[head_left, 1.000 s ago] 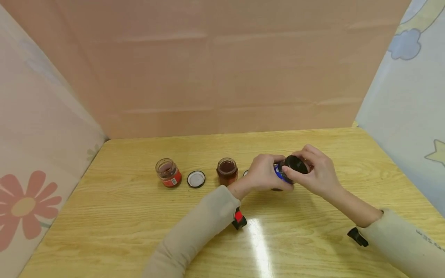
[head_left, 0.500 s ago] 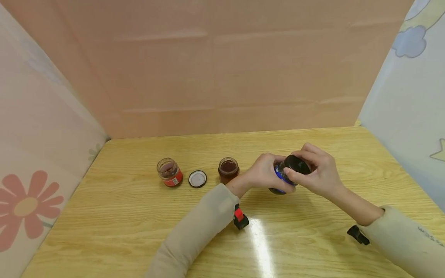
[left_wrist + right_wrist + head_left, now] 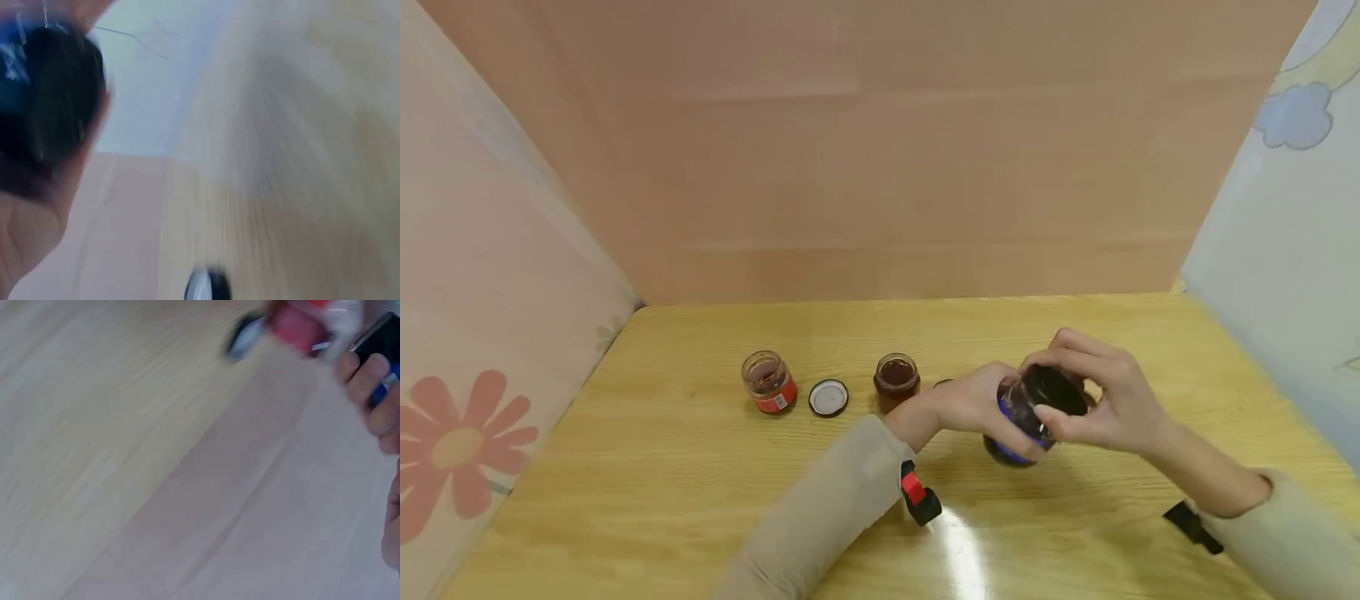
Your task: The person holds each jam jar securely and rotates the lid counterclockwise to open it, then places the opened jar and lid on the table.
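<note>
My left hand (image 3: 981,408) grips a dark glass jar (image 3: 1019,407) with a blue label, held tilted above the table on the right. My right hand (image 3: 1108,392) pinches the black lid (image 3: 1054,388) at the jar's mouth, thumb on the near side and fingers on the far side. Whether the lid is loose on the rim I cannot tell. In the left wrist view the dark lid (image 3: 62,94) is blurred. The right wrist view has the lid's edge (image 3: 381,337) and a bit of blue label beyond curled fingers (image 3: 369,378).
An uncovered jar with a red label (image 3: 771,392) stands at the left. Beside it a lid (image 3: 828,398) lies with its white inside up. Another uncovered jar (image 3: 897,379) with dark red contents stands behind my left wrist. A second lid (image 3: 943,383) is mostly hidden by my left hand.
Both hands and the blue-labelled jar have moved slightly right and lower in the head view, and the jar's base shows more. The grips look the same. The head view has shifted a little.
</note>
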Demonstrator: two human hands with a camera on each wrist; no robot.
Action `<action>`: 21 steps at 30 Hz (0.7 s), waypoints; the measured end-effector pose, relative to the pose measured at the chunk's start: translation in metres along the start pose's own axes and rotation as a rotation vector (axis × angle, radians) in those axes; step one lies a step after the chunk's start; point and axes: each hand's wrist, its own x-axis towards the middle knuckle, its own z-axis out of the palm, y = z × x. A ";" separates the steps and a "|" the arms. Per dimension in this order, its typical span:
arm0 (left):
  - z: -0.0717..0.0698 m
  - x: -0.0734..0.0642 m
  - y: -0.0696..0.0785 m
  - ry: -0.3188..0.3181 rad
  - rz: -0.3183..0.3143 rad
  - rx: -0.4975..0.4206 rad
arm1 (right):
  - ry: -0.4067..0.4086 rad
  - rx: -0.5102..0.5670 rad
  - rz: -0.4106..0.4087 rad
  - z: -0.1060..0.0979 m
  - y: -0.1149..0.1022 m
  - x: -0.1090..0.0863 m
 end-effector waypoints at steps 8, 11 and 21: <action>0.007 0.007 0.004 0.252 -0.042 0.220 | -0.161 -0.141 0.041 -0.024 0.008 -0.004; 0.009 0.008 0.003 0.402 -0.111 0.300 | -0.205 -0.161 0.134 -0.027 0.009 -0.005; 0.020 0.010 0.001 0.635 -0.271 0.454 | -0.235 -0.413 0.540 -0.027 -0.003 0.004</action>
